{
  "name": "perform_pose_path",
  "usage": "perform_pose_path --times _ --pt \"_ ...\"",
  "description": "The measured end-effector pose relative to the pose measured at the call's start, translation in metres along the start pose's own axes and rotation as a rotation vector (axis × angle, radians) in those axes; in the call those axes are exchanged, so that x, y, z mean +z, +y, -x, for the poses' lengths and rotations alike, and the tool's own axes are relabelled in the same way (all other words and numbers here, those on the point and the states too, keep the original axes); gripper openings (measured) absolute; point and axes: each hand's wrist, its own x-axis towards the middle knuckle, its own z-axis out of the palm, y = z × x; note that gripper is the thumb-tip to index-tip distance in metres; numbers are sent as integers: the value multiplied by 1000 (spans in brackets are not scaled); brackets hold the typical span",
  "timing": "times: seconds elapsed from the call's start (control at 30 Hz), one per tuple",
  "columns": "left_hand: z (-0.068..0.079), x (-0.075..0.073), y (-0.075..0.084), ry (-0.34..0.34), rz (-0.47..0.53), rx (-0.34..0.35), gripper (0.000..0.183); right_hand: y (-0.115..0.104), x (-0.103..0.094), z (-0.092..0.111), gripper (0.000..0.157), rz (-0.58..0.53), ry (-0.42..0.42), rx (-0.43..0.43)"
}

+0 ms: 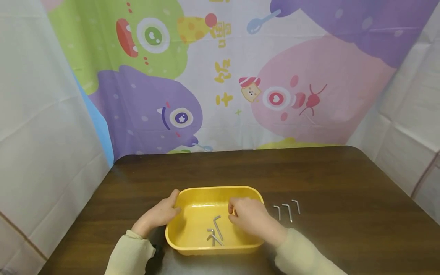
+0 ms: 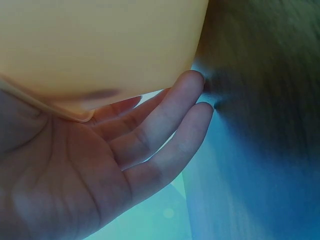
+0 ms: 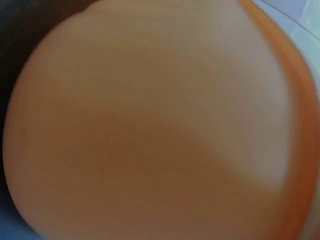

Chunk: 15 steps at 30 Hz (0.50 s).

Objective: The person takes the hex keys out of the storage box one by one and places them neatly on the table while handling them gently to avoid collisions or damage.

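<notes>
A yellow plastic basin (image 1: 213, 251) stands near the front of the dark table. My left hand (image 1: 159, 215) grips its left end, thumb over the rim and fingers along the outside wall; the left wrist view shows those fingers (image 2: 170, 110) bent against the basin's underside. Inside, several bent metal hex keys (image 1: 218, 228) lie in a loose pile. Over the basin's right half hovers my right hand (image 1: 252, 217), its fingers curled toward the thumb; whether they hold anything I cannot tell. The basin's wall (image 3: 150, 125) fills the right wrist view, where the right fingers are hidden.
Right of the basin, three more L-shaped hex keys (image 1: 287, 212) lie side by side on the table (image 1: 343, 183). A cartoon-printed cloth (image 1: 220, 126) hangs behind the table, with pale cloth on both sides.
</notes>
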Motion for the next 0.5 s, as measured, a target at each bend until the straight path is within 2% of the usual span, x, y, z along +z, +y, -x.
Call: perform_pose_path --times 0.33,0.5 --pt "-2 1 -1 6 -4 -7 48 -10 12 0 11 13 -17 -36" --pt "-2 1 0 9 -8 -11 45 -15 21 1 11 -12 -58 -27"
